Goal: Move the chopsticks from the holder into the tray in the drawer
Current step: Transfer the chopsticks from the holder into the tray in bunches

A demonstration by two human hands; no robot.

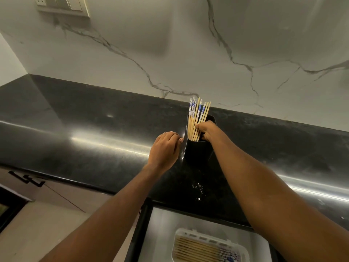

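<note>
A black holder (196, 150) stands on the dark counter and has several bamboo chopsticks (196, 114) with blue-and-white tops sticking up out of it. My right hand (206, 132) reaches into the holder's mouth and closes around the chopstick bundle. My left hand (165, 150) rests against the holder's left side with its fingers curled on the wall. Below, in the open drawer (162, 224), a white tray (209, 246) holds several chopsticks lying flat.
The black counter (85, 133) runs left and right beneath a marble backsplash (170, 53). A few white specks lie on the counter near its front edge. Cabinet fronts with a black handle (28, 179) are at the lower left.
</note>
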